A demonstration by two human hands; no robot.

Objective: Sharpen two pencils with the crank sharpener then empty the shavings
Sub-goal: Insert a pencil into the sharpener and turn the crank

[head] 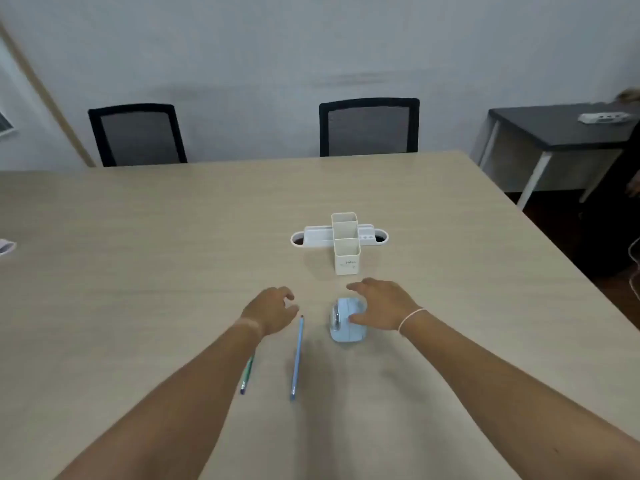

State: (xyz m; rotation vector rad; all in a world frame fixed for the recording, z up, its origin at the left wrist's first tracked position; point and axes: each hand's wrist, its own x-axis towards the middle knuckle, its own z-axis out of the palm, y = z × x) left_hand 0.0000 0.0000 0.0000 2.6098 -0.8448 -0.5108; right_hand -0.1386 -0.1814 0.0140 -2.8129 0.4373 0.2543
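the little light blue crank sharpener (347,319) sits on the light wood table (138,254), right under the thumb side of the right hand (382,308). that hand is spread loose over it, fingers apart, thumb resting against the sharpener's top, but it isn't clamped around it. there's a thin white band on that wrist

just off to the inner side of the left hand (272,311) lies the blue pencil (297,356), its far tip nearly touching the hand's thumb edge and the rest of it running back toward the person. the left hand hovers with its fingers curled a bit and holds nothing. the green pencil (247,374) is mostly hidden under the left forearm, only its near end pokes out below the wrist. the two pencils lie apart, roughly parallel

beyond both hands, further out on the table, stands a white desk organizer (344,242) with two upright square cups and a low tray across the back, and the cups look empty from here

past the table edge are two black mesh chairs (369,128) against the wall, and off beyond the right hand a dark side table (554,128)
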